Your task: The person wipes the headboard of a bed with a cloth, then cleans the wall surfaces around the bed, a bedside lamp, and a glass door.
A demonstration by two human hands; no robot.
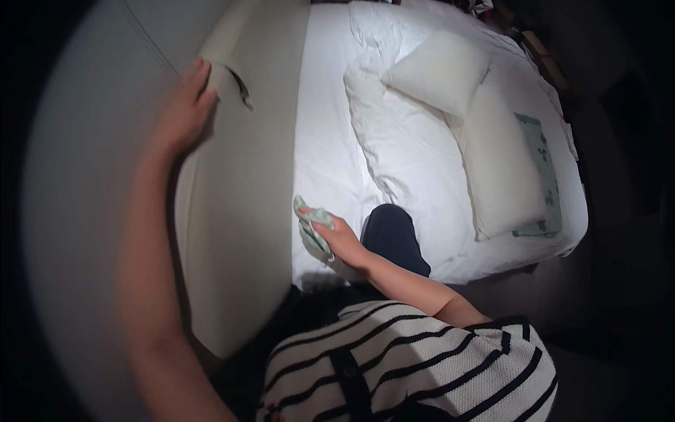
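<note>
My left hand (187, 118) rests at the top edge of a cream padded headboard (248, 200), thumb apart from the fingers and nothing visible in its grasp. Just right of it, a thin dark curved strip (240, 87) shows on the headboard; I cannot tell what it is. A crumpled green-and-white cloth (314, 227) is bunched in my right hand (343, 242), low over the bed beside the headboard. Under that hand lies the white sheet (327, 147) of the bed. My knee in dark trousers (393, 237) presses on the mattress.
Two off-white pillows (443, 71) (501, 174) lie on the bed, overlapping at a corner. A folded green patterned cloth (546, 179) is partly under one. A rumpled white cover (406, 137) has a raised fold. Behind the headboard stands a pale wall (95, 158).
</note>
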